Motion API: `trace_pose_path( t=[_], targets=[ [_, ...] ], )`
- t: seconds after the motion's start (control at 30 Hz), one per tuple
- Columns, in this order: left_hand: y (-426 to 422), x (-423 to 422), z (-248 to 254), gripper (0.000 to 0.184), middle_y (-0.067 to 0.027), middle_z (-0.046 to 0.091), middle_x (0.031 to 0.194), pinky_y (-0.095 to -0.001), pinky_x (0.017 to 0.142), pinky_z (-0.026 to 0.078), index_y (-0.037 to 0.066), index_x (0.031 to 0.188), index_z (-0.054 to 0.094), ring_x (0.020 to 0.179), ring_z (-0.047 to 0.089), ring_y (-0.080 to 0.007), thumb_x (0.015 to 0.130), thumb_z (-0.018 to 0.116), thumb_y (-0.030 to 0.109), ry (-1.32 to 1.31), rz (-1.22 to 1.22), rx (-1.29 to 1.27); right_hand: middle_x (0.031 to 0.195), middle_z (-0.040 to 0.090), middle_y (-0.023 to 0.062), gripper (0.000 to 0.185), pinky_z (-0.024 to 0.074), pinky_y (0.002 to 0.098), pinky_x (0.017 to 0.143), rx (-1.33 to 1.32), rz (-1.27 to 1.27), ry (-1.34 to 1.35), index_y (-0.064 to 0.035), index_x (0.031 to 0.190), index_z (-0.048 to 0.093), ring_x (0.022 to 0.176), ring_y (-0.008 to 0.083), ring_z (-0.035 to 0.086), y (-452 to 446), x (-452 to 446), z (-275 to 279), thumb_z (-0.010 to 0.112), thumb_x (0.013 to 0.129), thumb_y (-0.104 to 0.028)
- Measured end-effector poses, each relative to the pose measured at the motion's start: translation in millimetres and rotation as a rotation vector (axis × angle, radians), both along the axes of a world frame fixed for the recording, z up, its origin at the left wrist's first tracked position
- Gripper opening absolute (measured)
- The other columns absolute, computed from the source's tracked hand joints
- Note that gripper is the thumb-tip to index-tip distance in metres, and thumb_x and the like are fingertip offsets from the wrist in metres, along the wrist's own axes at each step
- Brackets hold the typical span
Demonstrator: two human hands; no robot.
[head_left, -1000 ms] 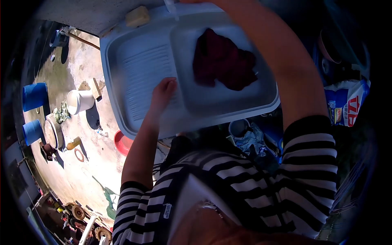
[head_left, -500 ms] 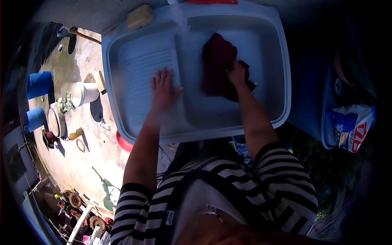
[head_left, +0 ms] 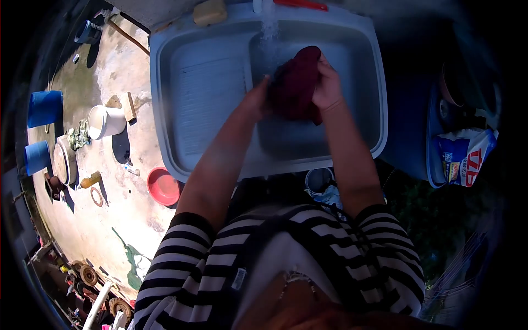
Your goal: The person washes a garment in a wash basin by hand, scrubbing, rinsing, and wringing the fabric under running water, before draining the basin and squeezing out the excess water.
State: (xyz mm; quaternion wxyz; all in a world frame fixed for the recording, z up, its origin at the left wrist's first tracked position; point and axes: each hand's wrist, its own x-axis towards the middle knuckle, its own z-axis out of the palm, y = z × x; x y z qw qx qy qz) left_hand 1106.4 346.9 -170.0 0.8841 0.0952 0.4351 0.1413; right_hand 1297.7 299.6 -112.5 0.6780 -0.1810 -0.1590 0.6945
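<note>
A wet-looking maroon cloth (head_left: 295,88) is held between my two hands over the right basin of a grey laundry sink (head_left: 379,104). My right hand (head_left: 328,85) is closed on its upper right side. At its left edge is my left hand (head_left: 257,98), thumb showing, the other fingers mostly hidden by the cloth and shadow. Water (head_left: 269,28) runs from the tap just above the cloth. Left of my hands is the sink's ribbed washboard (head_left: 212,110).
On the sink's back ledge sit a yellowish block (head_left: 209,12) and a red object (head_left: 301,5). A detergent bag (head_left: 465,157) lies at the right. On the floor at left stand a red basin (head_left: 163,186), a white bucket (head_left: 108,122) and blue barrels (head_left: 45,109).
My left hand has moved from the washboard to the cloth's left side. The cloth, earlier spread in the basin under my right hand, is now gathered and raised between both hands.
</note>
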Motion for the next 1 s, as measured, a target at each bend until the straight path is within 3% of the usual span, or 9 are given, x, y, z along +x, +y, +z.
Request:
trace_pose_path(
  t=[0.03, 0.13, 0.23, 0.4, 0.53, 0.63, 0.77, 0.87, 1.0],
  targets=[
    [-7.2, 0.3, 28.9, 0.061, -0.0155, 0.055, 0.148, -0.0473, 0.114, 0.044, 0.005, 0.154, 0.042, 0.132, 0.056, -0.0331, 0.106, 0.056, 0.04, -0.077, -0.006, -0.085, 0.12, 0.069, 0.0136, 0.027, 0.0548, 0.0425, 0.101, 0.021, -0.009, -0.004, -0.0036, 0.125, 0.061, 0.111, 0.0287, 0.068, -1.6, -2.6, 11.7, 0.058, 0.098, -0.007],
    [-12.0, 0.7, 5.5, 0.047, -0.0129, 0.06, 0.141, -0.0462, 0.114, 0.045, 0.007, 0.146, 0.05, 0.125, 0.06, -0.0313, 0.106, 0.058, 0.031, -0.34, 0.082, -0.069, 0.124, 0.068, 0.0145, 0.029, 0.0544, 0.0433, 0.102, 0.076, 0.013, -0.073, -0.0031, 0.128, 0.061, 0.112, 0.0284, 0.067, -3.6, 2.7, 40.6, 0.057, 0.099, -0.008],
    [13.3, -16.2, 22.4, 0.042, -0.0097, 0.065, 0.133, -0.043, 0.109, 0.048, 0.007, 0.139, 0.056, 0.12, 0.063, -0.0267, 0.105, 0.061, 0.03, -0.205, 0.448, 0.206, 0.126, 0.067, 0.0169, 0.027, 0.052, 0.0433, 0.105, -0.17, -0.273, -0.347, -0.0016, 0.128, 0.059, 0.119, 0.0288, 0.065, -10.2, 18.0, 70.7, 0.052, 0.103, -0.008],
    [60.6, -83.3, 48.6, 0.042, -0.0061, 0.067, 0.126, -0.0379, 0.097, 0.05, 0.007, 0.13, 0.062, 0.114, 0.063, -0.0199, 0.104, 0.064, 0.04, 0.159, 0.217, 0.693, 0.129, 0.067, 0.0159, 0.03, 0.051, 0.0421, 0.106, -0.43, -0.379, -0.643, -0.0023, 0.132, 0.059, 0.12, 0.0271, 0.064, -21.6, 68.8, 25.7, 0.049, 0.103, -0.004],
    [74.6, -84.1, 62.6, 0.04, -0.0085, 0.067, 0.118, -0.0407, 0.099, 0.051, 0.002, 0.123, 0.063, 0.111, 0.062, -0.022, 0.103, 0.065, 0.037, 0.161, 0.211, 0.581, 0.135, 0.065, 0.0156, 0.034, 0.0492, 0.0419, 0.109, -0.362, -0.408, -0.621, -0.0019, 0.136, 0.059, 0.123, 0.0285, 0.064, -5.7, 74.1, -11.1, 0.055, 0.102, -0.007],
    [84.8, -76.5, 62.3, 0.036, -0.0102, 0.067, 0.118, -0.0414, 0.101, 0.05, 0.001, 0.121, 0.063, 0.112, 0.062, -0.0248, 0.103, 0.066, 0.032, 0.118, 0.273, 0.451, 0.147, 0.056, 0.0206, 0.051, 0.0448, 0.0435, 0.114, -0.396, -0.478, -1.362, -0.0051, 0.146, 0.052, 0.133, 0.0344, 0.058, 20.8, 80.7, -57.5, 0.066, 0.099, -0.018],
    [99.8, -71.5, 19.9, 0.036, -0.0102, 0.067, 0.122, -0.0409, 0.102, 0.05, 0.002, 0.13, 0.061, 0.112, 0.062, -0.0257, 0.103, 0.065, 0.025, 0.104, 0.249, 0.399, 0.16, 0.04, 0.0238, 0.081, 0.0346, 0.0498, 0.121, -0.192, -0.09, -1.728, -0.0141, 0.159, 0.038, 0.147, 0.0468, 0.038, 43.6, 63.7, -109.9, 0.077, 0.091, -0.033],
    [104.5, -58.2, 6.8, 0.039, -0.0099, 0.066, 0.127, -0.0408, 0.103, 0.05, 0.005, 0.139, 0.058, 0.114, 0.062, -0.0255, 0.104, 0.063, 0.021, 0.116, 0.297, 0.38, 0.165, 0.032, 0.0219, 0.092, 0.0344, 0.0543, 0.12, -0.159, 0.155, -1.907, -0.0186, 0.162, 0.031, 0.148, 0.0511, 0.033, 51.6, 31.4, -149.6, 0.079, 0.087, -0.042],
    [98.8, -54.3, 3.6, 0.041, -0.0098, 0.063, 0.134, -0.0413, 0.104, 0.049, 0.006, 0.144, 0.056, 0.118, 0.06, -0.0256, 0.105, 0.06, 0.018, 0.163, 0.321, 0.351, 0.165, 0.031, 0.021, 0.095, 0.0381, 0.0548, 0.117, -0.449, 0.412, -2.234, -0.0212, 0.162, 0.029, 0.145, 0.0518, 0.035, 45.2, -9.8, -161.3, 0.078, 0.086, -0.049]
  ],
)
